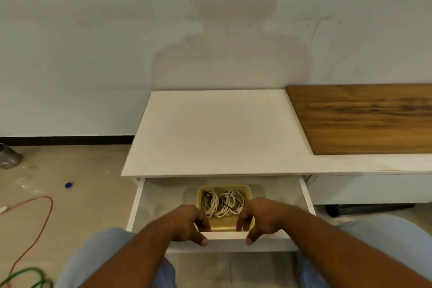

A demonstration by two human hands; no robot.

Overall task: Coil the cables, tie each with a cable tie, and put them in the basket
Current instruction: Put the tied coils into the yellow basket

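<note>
Head view — left grip (189, 222), right grip (264, 217) clasp drawer front (226, 237) — cables (222, 204) in basket (224, 186).

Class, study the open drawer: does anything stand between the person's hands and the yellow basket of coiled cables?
Nothing visible does. The left hand and right hand grip the drawer front, and the basket sits just behind it with its top open, coiled cables exposed.

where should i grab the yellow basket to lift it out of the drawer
Take the basket by its left and right rims, coming straight down from above: it sits open-topped on the drawer floor with free space either side, and the coiled cables fill its middle. The left hand and right hand now grip the drawer front.
</note>
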